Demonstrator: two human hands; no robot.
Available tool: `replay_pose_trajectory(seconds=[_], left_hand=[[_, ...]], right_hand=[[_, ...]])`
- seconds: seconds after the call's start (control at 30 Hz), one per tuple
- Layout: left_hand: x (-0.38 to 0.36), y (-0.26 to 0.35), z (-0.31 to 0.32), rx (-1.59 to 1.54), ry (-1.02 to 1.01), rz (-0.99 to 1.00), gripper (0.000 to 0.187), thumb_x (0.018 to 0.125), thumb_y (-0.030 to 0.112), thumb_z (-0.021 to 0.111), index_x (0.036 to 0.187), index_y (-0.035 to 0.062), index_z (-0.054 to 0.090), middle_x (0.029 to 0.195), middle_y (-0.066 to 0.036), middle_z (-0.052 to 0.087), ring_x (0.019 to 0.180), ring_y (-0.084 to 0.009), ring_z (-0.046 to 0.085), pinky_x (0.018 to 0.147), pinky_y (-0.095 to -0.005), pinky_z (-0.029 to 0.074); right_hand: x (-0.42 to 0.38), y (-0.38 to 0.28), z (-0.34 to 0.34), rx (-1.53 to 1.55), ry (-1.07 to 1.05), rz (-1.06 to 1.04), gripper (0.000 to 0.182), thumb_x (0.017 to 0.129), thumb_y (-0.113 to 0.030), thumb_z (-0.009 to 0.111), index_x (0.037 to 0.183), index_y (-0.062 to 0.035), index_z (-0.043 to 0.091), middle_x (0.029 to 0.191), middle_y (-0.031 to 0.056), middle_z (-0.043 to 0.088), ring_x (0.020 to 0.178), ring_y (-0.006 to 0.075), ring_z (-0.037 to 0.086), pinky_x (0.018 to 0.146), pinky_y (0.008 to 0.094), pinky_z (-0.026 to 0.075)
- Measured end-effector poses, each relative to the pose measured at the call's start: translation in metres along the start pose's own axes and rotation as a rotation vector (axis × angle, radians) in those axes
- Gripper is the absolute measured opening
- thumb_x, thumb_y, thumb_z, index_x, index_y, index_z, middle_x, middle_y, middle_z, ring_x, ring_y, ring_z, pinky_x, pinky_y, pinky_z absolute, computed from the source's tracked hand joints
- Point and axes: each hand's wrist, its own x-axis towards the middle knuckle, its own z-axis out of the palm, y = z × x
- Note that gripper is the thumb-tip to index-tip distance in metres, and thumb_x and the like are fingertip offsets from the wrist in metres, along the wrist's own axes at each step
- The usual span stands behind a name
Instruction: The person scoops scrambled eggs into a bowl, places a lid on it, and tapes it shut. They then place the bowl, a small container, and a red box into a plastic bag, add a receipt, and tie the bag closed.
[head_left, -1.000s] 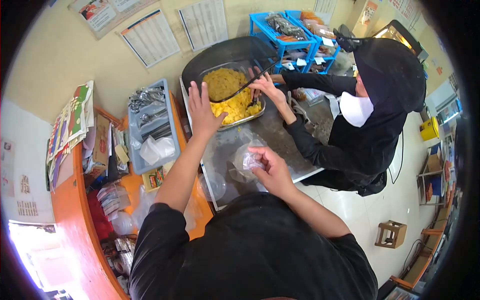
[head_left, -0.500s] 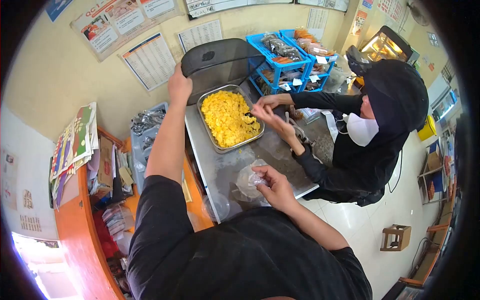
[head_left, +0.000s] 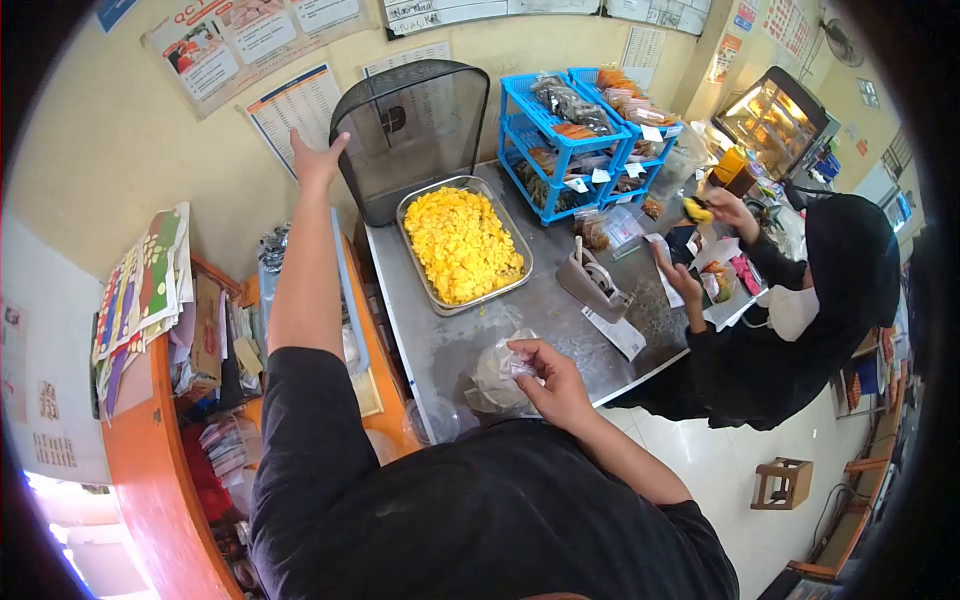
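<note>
My left hand is raised at the upper left edge of a dark mesh cover, thumb and fingers spread apart. The cover stands upright against the wall behind a metal tray of yellow, scrambled-egg-like food. Below the tray, my right hand pinches the gathered top of a clear plastic bag near the table's front edge. What the bag holds is hard to make out.
On the metal table are blue racks of packets and a grey tape dispenser. A co-worker in black stands at the right, holding a yellow item and a paper. A wooden stool is on the floor.
The mesh cover now stands more upright, and my left hand has moved up and left with its fingers spread. The co-worker has moved right, away from the tray. My right hand stays on the bag.
</note>
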Motion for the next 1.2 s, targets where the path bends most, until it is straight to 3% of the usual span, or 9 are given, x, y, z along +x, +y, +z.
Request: replay_pose_trajectory(seconds=[0.2,0.3,0.47,0.6,0.7,0.73,0.8,1.0,1.2], left_hand=[[-0.053,0.028,-0.009,0.009,0.004,0.266,0.129,0.069,0.042,0.091,0.159,-0.0025,0.01,0.165,-0.026,0.015,0.153,-0.039,0.017,0.124,-0.0447,0.021],[-0.091,0.053,-0.021,0.393,-0.055,0.352,0.13,0.069,0.041,0.091,0.159,-0.0024,0.008,0.165,-0.026,0.014,0.153,-0.0403,0.015,0.125,-0.0462,0.019],[-0.094,-0.001,-0.001,0.088,0.065,0.206,0.123,0.072,0.035,0.09,0.158,-0.0025,0.01,0.163,-0.028,0.018,0.152,-0.0421,0.017,0.124,-0.047,0.02],[-0.14,0.026,-0.014,0.085,0.05,0.225,0.109,0.074,0.029,0.088,0.156,-0.0022,0.023,0.157,-0.027,0.031,0.146,-0.0414,0.031,0.121,-0.0466,0.026],[-0.197,0.074,-0.047,-0.111,-0.683,0.4,0.097,0.071,0.032,0.09,0.149,0.0011,0.041,0.152,-0.02,0.044,0.14,-0.0376,0.042,0.118,-0.0443,0.033],[-0.228,0.096,-0.064,-0.043,-1.064,0.34,0.111,0.064,0.039,0.094,0.152,0.0035,0.037,0.155,-0.021,0.04,0.145,-0.0373,0.037,0.121,-0.0432,0.03],[-0.294,0.094,-0.054,-0.189,-1.379,0.588,0.129,0.055,0.055,0.094,0.157,0.0061,0.029,0.159,-0.021,0.035,0.148,-0.0359,0.033,0.123,-0.042,0.026],[-0.445,0.035,0.022,-0.015,-1.341,0.424,0.103,0.066,0.048,0.084,0.147,0.0051,0.036,0.148,-0.021,0.042,0.139,-0.037,0.039,0.118,-0.0434,0.03],[-0.49,0.018,0.041,-0.01,-1.238,0.306,0.077,0.077,0.041,0.074,0.138,0.0041,0.043,0.137,-0.022,0.048,0.13,-0.0381,0.045,0.112,-0.0448,0.034]], right_hand=[[0.0,-0.002,0.001,0.013,0.002,0.001,0.039,0.089,0.004,0.067,0.127,-0.0034,0.062,0.098,0.0075,0.067,0.09,0.014,0.064,0.084,0.0286,0.051],[-0.002,-0.001,0.002,0.018,0.003,-0.005,0.04,0.088,0.004,0.067,0.128,-0.0035,0.061,0.097,0.0071,0.067,0.09,0.0141,0.063,0.084,0.0288,0.051],[-0.009,0.004,-0.004,0.029,0.006,-0.006,0.04,0.088,0.004,0.067,0.127,-0.0034,0.062,0.101,0.0069,0.067,0.09,0.0147,0.063,0.085,0.0282,0.05],[-0.01,0.005,-0.005,-0.024,0.076,-0.047,0.039,0.088,0.004,0.066,0.125,-0.0032,0.063,0.103,0.0076,0.067,0.091,0.0139,0.063,0.085,0.0289,0.051],[-0.005,0.003,-0.005,0.031,0.117,-0.08,0.036,0.088,0.004,0.065,0.124,-0.003,0.063,0.102,0.0078,0.067,0.092,0.0136,0.064,0.085,0.0298,0.052],[0.0,0.003,-0.004,0.052,0.113,-0.086,0.035,0.088,0.003,0.065,0.123,-0.0029,0.063,0.102,0.0079,0.068,0.093,0.0136,0.065,0.084,0.03,0.052],[0.005,0.001,0.001,0.059,0.07,-0.107,0.033,0.089,0.002,0.064,0.122,-0.0029,0.064,0.103,0.0081,0.068,0.093,0.0143,0.066,0.084,0.0303,0.053],[0.011,-0.001,0.03,-0.158,-0.097,-0.175,0.028,0.09,-0.003,0.062,0.118,-0.0035,0.065,0.101,0.0131,0.07,0.092,0.0214,0.069,0.082,0.0323,0.054],[0.014,-0.001,0.021,-0.202,-0.104,-0.117,0.028,0.09,-0.004,0.065,0.118,-0.0032,0.066,0.093,0.0083,0.071,0.084,0.0145,0.068,0.078,0.0306,0.054]])
